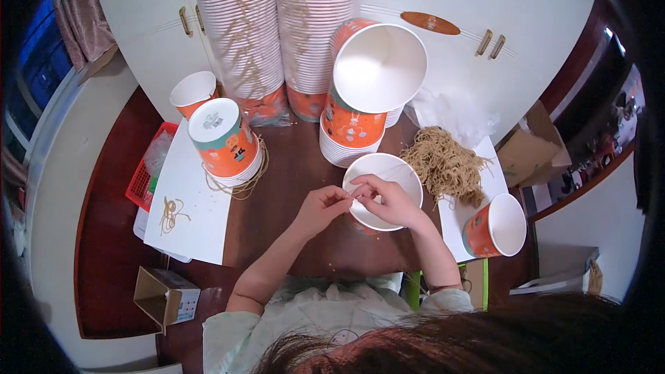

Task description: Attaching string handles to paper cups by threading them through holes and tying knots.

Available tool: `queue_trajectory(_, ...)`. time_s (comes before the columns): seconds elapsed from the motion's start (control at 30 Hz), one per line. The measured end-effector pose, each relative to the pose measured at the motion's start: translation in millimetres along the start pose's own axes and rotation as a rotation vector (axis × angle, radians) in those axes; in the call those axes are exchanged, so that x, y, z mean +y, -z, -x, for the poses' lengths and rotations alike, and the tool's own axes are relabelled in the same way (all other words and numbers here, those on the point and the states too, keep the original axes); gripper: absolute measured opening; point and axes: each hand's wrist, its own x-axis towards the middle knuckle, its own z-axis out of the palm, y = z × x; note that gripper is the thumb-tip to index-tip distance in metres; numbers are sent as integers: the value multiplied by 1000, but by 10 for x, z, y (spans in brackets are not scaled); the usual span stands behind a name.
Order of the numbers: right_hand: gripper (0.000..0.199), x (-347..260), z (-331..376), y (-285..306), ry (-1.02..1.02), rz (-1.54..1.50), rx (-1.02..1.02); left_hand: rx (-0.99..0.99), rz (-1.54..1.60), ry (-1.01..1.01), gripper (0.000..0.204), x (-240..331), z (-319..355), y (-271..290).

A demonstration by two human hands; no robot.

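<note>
An orange paper bucket with a white inside (405, 173) stands upright at the front of the brown table, right below my hands. My left hand (324, 209) is at the bucket's left rim, thumb and fingertips pinched together. Over the bucket's opening, my right hand (389, 202) curls its fingers and meets the left fingertips. Whatever lies between the fingertips is too small to make out. To the right of the bucket sits a heap of tan strings (447, 163).
Nested upside-down buckets (225, 142), ringed by tan cord, stand at left, near loose string (173, 215). Tall bagged bucket stacks (242, 41) rise behind. A bucket lies tilted (381, 66) atop another stack (352, 131). Another bucket (495, 225) sits at the right edge; a red basket (142, 180) is left.
</note>
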Motion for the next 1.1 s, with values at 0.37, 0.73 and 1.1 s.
queue_trajectory(0.37, 13, -66, 17, -123, 23, 53, 210, -16, 22, -7, 11, 13, -17, 62)
queue_trajectory(0.73, 11, -154, 99, -156, -41, 145, 276, 17, 66, 33, 9, -66, -53, 108)
queue_trajectory(1.1, 18, -301, 157, -233, 206, 364, 171, -59, -105, -67, 18, 39, -38, 178)
